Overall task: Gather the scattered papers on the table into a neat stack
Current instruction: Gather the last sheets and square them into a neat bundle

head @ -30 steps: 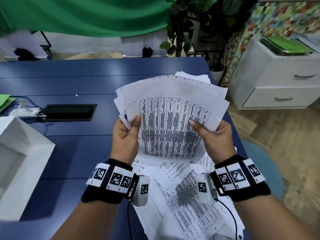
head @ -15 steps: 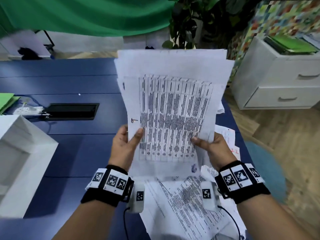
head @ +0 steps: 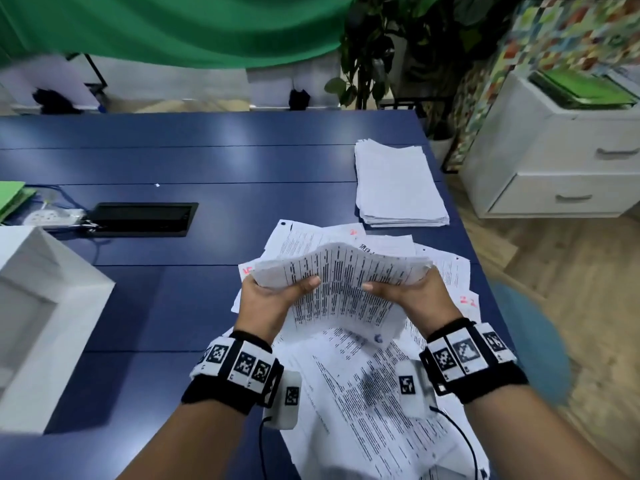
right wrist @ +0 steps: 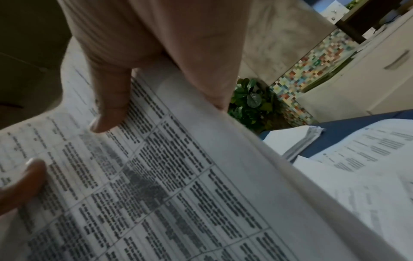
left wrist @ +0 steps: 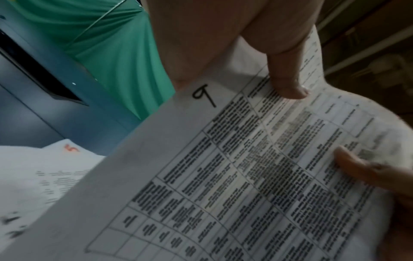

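Both hands hold a sheaf of printed papers (head: 341,285) with a table of text on top, just above the blue table (head: 173,161). My left hand (head: 273,294) grips its left edge, thumb on top; my right hand (head: 410,294) grips the right edge the same way. The sheaf bends and tips away from me. The wrist views show the same sheaf (left wrist: 234,176) (right wrist: 178,185) with a thumb pressed on it. Loose printed sheets (head: 363,403) lie scattered under the hands. A neat white stack (head: 398,185) lies at the table's far right.
A white box (head: 45,306) stands at the left edge. A black cable hatch (head: 142,218) is set into the table, with a power strip (head: 52,218) and green folder (head: 10,199) further left. A white drawer cabinet (head: 561,150) and plants (head: 381,46) stand beyond the right edge.
The sheaf, held upright in front of me before, has tipped forward and down toward the table. Both hands dropped with it, uncovering the neat stack behind.
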The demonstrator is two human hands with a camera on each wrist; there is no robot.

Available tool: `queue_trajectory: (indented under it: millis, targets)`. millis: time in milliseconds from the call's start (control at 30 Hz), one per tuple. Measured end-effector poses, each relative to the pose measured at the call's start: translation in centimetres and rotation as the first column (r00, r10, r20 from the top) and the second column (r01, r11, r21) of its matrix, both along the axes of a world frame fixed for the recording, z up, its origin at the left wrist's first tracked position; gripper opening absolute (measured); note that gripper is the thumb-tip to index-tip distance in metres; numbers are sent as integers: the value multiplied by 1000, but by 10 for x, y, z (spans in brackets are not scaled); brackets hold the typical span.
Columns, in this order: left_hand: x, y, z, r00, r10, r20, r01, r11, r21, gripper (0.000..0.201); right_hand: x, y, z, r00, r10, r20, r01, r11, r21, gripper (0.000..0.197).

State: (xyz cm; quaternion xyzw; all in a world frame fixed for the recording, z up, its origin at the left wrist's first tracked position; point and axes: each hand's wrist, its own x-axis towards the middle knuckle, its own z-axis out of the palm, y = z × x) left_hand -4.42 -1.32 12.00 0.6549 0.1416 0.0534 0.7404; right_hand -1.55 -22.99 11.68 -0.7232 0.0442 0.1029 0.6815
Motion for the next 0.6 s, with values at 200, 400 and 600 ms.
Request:
queue_trajectory:
  millis: [200, 400, 600]
  targets:
    - [5, 3, 10, 993, 18, 115, -19, 1000, 9, 31, -3, -4, 25, 989, -62, 134, 49, 994, 99, 30]
    - [6, 4, -51, 980, -53, -189, 55, 998, 3, 40, -1, -19, -42, 994, -24, -111, 14, 996, -93, 56]
    - [8, -20, -84, 936, 20, -351, -28, 999, -18, 26, 6, -17, -83, 968, -38, -249, 9, 993, -116, 52]
